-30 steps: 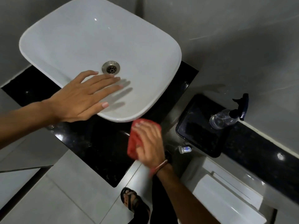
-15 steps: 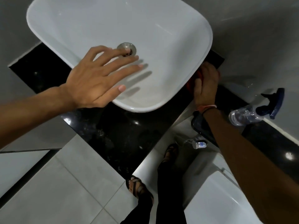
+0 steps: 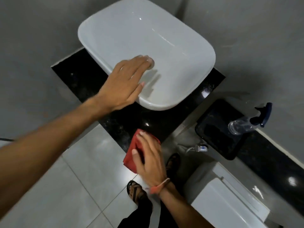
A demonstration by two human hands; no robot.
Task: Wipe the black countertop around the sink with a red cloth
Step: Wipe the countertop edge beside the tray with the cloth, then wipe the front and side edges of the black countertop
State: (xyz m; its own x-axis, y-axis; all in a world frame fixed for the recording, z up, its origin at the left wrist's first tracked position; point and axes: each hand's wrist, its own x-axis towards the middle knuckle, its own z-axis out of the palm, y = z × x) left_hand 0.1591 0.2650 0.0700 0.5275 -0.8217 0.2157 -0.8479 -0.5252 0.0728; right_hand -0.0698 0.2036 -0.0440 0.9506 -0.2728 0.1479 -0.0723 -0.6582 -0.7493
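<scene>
A white vessel sink (image 3: 172, 51) stands on the black countertop (image 3: 115, 122). My left hand (image 3: 123, 84) lies flat and open over the sink's near rim, fingers reaching toward the drain. My right hand (image 3: 149, 155) presses a folded red cloth (image 3: 134, 153) against the countertop's front edge, below the sink. Part of the cloth hangs past the edge, over the floor tiles. A red thread band circles my right wrist.
A clear spray bottle with a dark blue trigger (image 3: 246, 122) lies on a black ledge at right. A black bin (image 3: 218, 129) sits beside it, a white toilet tank (image 3: 230, 203) below. A small valve (image 3: 199, 147) sticks out. Sandalled feet (image 3: 136, 191) stand on grey tiles.
My right hand has brought the red cloth from the countertop right of the sink back to the front edge. The left hand stays on the sink rim. The camera view has shifted.
</scene>
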